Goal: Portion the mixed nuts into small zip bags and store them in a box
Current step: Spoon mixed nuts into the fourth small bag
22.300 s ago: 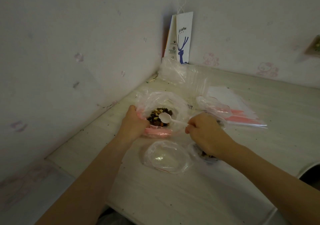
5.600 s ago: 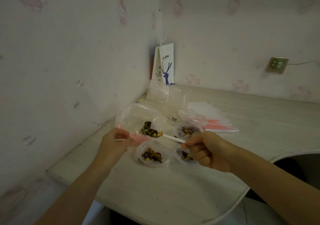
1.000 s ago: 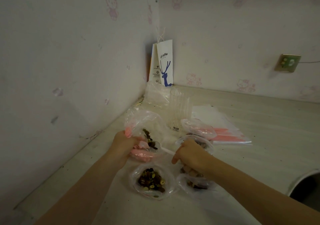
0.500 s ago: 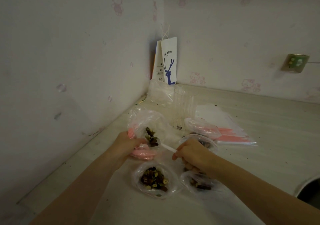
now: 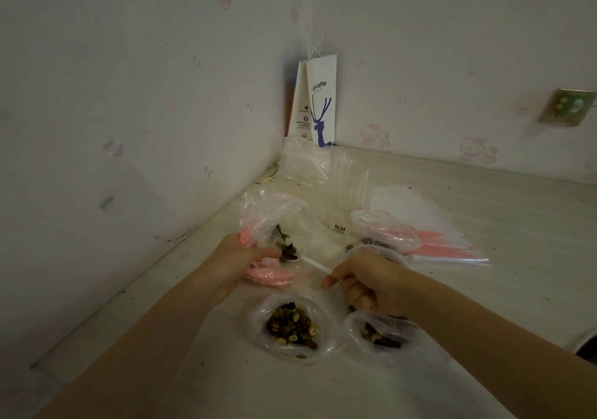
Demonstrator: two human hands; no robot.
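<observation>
Left hand (image 5: 239, 260) grips nut bag (image 5: 277, 218) mouth. Right hand (image 5: 368, 279) pinches spoon (image 5: 315, 265) handle, loaded bowl at the bag's rim. Risk: heaped nuts (image 5: 287, 250) spill onto surface (image 5: 504, 292) before reaching small bag (image 5: 292, 325) if spoon tilts.

Both forearms bare right to the frame edge; left hand (image 5: 235, 263) and right hand (image 5: 371, 284) bare too, nails perhaps short, dim light.
</observation>
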